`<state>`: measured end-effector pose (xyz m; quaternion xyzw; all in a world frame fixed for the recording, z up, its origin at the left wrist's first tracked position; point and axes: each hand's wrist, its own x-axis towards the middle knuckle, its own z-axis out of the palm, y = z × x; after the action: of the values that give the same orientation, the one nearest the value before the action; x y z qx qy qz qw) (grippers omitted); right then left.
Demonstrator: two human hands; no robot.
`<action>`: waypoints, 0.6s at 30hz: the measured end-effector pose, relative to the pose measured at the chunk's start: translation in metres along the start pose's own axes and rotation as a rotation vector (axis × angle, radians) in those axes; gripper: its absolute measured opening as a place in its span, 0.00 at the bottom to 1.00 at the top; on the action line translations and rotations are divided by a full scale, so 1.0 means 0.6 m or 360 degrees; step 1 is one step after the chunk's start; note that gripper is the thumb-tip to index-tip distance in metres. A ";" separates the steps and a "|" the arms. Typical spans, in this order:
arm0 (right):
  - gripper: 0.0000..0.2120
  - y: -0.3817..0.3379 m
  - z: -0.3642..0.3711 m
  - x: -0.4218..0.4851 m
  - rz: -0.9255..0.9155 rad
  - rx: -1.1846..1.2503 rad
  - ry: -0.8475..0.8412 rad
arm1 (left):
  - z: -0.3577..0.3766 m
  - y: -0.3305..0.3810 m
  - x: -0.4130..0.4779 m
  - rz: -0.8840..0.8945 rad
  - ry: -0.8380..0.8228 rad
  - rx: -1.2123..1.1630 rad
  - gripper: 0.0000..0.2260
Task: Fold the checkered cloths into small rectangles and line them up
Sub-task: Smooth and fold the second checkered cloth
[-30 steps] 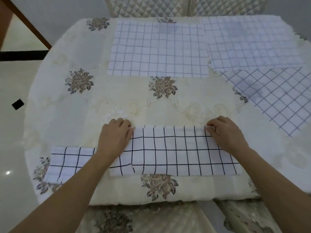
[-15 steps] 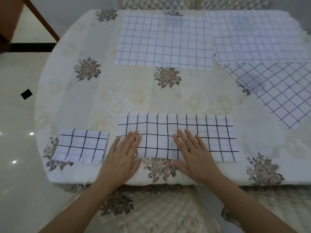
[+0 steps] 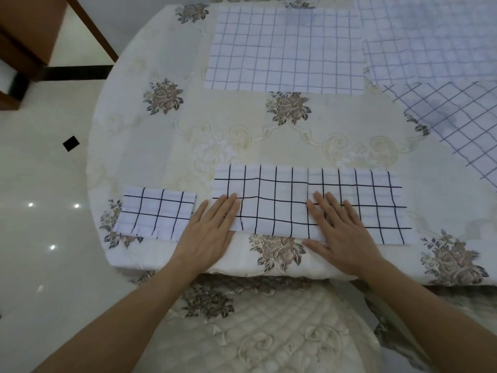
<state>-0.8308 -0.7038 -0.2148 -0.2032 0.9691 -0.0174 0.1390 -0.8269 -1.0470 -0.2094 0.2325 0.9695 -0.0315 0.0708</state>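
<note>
While your left hand (image 3: 207, 232) and right hand (image 3: 338, 232) press flat, fingers straight, on the strip (image 3: 274, 203) at the table's (image 3: 161, 146) near edge, a small folded cloth (image 3: 157, 214) lies just left of it, apart. Three unfolded cloths (image 3: 285, 49) lie far, centre to right.

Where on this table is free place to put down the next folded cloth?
Bare tablecloth runs across the middle, between the long folded cloth and the big flat cloth. The left side beyond the small folded rectangle is also free. The far right is crowded with overlapping cloths.
</note>
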 end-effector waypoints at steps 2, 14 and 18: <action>0.40 0.001 -0.001 0.000 -0.0011 -0.0007 -0.0004 | 0.001 0.001 0.000 0.0021 -0.0001 0.0029 0.26; 0.40 0.006 0.003 0.000 -0.0052 0.0014 -0.0004 | -0.005 0.000 -0.024 -0.0065 -0.0121 0.0061 0.28; 0.40 0.005 -0.006 0.003 -0.0015 0.0092 0.0086 | -0.032 0.021 -0.011 -0.0161 -0.0038 -0.0049 0.33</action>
<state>-0.8343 -0.7019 -0.2122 -0.2030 0.9706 -0.0515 0.1185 -0.8178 -1.0368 -0.1898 0.1815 0.9795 -0.0229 0.0844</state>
